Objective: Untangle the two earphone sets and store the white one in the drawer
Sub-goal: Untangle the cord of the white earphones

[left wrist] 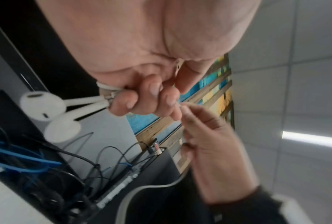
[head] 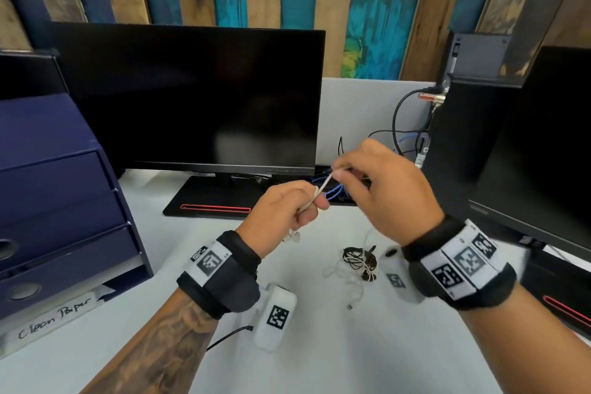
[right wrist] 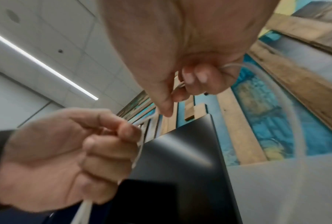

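My left hand [head: 315,201] is raised over the desk and grips the white earphone cable [head: 323,187] in curled fingers. The two white earbuds [left wrist: 46,109] dangle below its fist. My right hand [head: 337,173] pinches the same cable a short way up and to the right, so a taut stretch runs between both hands. More white cable trails down to the table, where it still runs through a small black earphone tangle [head: 361,259]; its plug [head: 349,306] lies in front. The dark blue drawer unit [head: 57,189] stands at the left with its drawers closed.
A black monitor [head: 192,99] stands behind the hands, and a second one [head: 537,153] at the right. Blue and black cables [head: 334,193] bunch at the back. A paper label reading "Clean Paper" [head: 54,318] lies under the drawer unit.
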Motion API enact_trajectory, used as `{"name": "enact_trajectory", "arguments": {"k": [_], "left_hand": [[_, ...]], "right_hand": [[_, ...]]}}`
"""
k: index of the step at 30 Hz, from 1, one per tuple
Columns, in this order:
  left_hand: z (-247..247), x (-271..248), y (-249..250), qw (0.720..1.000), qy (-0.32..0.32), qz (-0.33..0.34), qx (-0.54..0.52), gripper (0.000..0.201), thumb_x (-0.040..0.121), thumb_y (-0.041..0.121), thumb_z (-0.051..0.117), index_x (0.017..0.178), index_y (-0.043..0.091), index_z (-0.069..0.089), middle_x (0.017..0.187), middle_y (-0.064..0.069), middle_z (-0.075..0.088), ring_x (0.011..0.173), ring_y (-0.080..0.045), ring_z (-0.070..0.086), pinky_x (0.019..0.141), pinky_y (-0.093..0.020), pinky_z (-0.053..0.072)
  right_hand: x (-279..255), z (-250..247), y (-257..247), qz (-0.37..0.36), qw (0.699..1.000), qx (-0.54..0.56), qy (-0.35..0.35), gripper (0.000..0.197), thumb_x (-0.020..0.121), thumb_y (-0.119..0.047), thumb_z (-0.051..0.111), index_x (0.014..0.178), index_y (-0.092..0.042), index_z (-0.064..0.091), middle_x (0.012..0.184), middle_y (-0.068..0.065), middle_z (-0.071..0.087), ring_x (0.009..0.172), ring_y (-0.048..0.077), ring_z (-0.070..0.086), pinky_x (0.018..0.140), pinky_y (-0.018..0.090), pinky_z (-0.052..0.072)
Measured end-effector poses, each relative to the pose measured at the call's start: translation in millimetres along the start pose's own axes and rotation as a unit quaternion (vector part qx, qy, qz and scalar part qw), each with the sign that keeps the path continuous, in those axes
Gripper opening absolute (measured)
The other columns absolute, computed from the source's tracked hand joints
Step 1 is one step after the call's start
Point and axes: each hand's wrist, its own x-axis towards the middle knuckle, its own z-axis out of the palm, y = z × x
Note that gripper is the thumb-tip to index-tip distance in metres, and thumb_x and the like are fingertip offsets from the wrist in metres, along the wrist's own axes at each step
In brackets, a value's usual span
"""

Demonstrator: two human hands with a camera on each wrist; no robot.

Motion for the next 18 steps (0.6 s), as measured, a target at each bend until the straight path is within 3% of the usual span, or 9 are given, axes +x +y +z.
{"name": "enact_trajectory", "arguments": {"k": [2, 6, 8, 9, 11, 13, 16, 18], "left_hand": [[3.1, 4.7, 13.1, 0.997, -0.016, -0.012, -0.081, 0.029, 0.090, 0.016, 0.037, 0.082, 0.002, 0.062, 0.056, -0.001, 0.037, 0.053, -0.015, 0.029, 0.053, -0.027, 0.027], [12.7, 14.3, 51.3, 0.970, -0.010, 0.016, -0.244, 0.033, 0.101, 0.011, 0.031, 0.087, 0.005, 0.060, 0.057, 0.001, 0.036, 0.053, -0.014, 0.026, 0.057, -0.030, 0.027], [14.7, 24.2, 59.7, 0.969, 0.048, 0.059, -0.235, 0.029, 0.105, 0.010, 0.032, 0.099, 0.002, 0.060, 0.064, 0.000, 0.044, 0.057, -0.013, 0.036, 0.060, -0.028, 0.036], [14.4, 29.9, 60.0, 0.971, 0.079, 0.079, -0.211, 0.027, 0.106, 0.009, 0.034, 0.103, 0.002, 0.060, 0.068, -0.001, 0.050, 0.060, -0.014, 0.043, 0.064, -0.029, 0.041], [11.5, 39.3, 54.9, 0.975, 0.125, 0.107, -0.149, 0.024, 0.105, 0.006, 0.039, 0.104, 0.001, 0.062, 0.075, -0.003, 0.062, 0.067, -0.016, 0.055, 0.073, -0.031, 0.049], [7.2, 43.8, 43.9, 0.979, 0.148, 0.118, -0.076, 0.023, 0.103, 0.003, 0.042, 0.104, 0.001, 0.064, 0.081, -0.006, 0.069, 0.073, -0.017, 0.065, 0.078, -0.029, 0.054], [0.9, 42.3, 27.6, 0.985, 0.133, 0.111, 0.009, 0.021, 0.101, 0.000, 0.045, 0.102, -0.002, 0.065, 0.086, -0.012, 0.072, 0.075, -0.019, 0.069, 0.079, -0.025, 0.056], [0.2, 36.7, 21.3, 0.989, 0.096, 0.096, 0.051, 0.019, 0.100, 0.000, 0.047, 0.098, -0.004, 0.066, 0.080, -0.008, 0.070, 0.070, -0.015, 0.067, 0.073, -0.024, 0.055]], "right_hand": [[8.3, 10.1, 11.5, 0.042, 0.996, 0.069, 0.027, 0.015, 0.100, -0.028, 0.060, 0.106, -0.027, 0.074, 0.086, -0.014, 0.050, 0.076, 0.006, 0.052, 0.069, 0.017, 0.043], [8.8, 47.0, 16.8, 0.126, 0.955, 0.270, 0.009, 0.030, 0.100, -0.014, 0.058, 0.096, -0.041, 0.071, 0.092, -0.005, 0.068, 0.084, 0.000, 0.063, 0.078, 0.021, 0.048], [-3.6, 63.7, 11.9, 0.158, 0.947, 0.270, -0.072, 0.031, 0.102, -0.012, 0.054, 0.088, -0.036, 0.069, 0.083, -0.012, 0.067, 0.068, -0.007, 0.058, 0.067, 0.020, 0.044], [-12.2, 70.0, 7.1, 0.170, 0.944, 0.257, -0.120, 0.026, 0.104, -0.016, 0.051, 0.094, -0.029, 0.071, 0.082, -0.014, 0.065, 0.064, -0.006, 0.057, 0.065, 0.019, 0.044], [-30.8, 78.6, -2.4, 0.153, 0.940, 0.237, -0.190, 0.027, 0.106, -0.031, 0.046, 0.114, -0.027, 0.071, 0.090, -0.010, 0.070, 0.080, 0.000, 0.064, 0.077, 0.028, 0.053], [-41.6, 74.8, -11.9, 0.103, 0.946, 0.210, -0.224, 0.029, 0.105, -0.039, 0.044, 0.109, -0.026, 0.070, 0.102, -0.008, 0.073, 0.096, 0.009, 0.066, 0.090, 0.036, 0.053], [-36.9, 47.7, -20.5, 0.010, 0.979, 0.135, -0.152, 0.034, 0.103, -0.041, 0.044, 0.082, -0.018, 0.059, 0.075, -0.006, 0.060, 0.072, 0.012, 0.056, 0.070, 0.041, 0.049], [-26.8, 23.3, -20.7, -0.015, 0.991, 0.119, -0.062, 0.026, 0.101, -0.035, 0.048, 0.081, -0.022, 0.057, 0.070, -0.011, 0.052, 0.066, 0.009, 0.050, 0.062, 0.033, 0.045]]}}
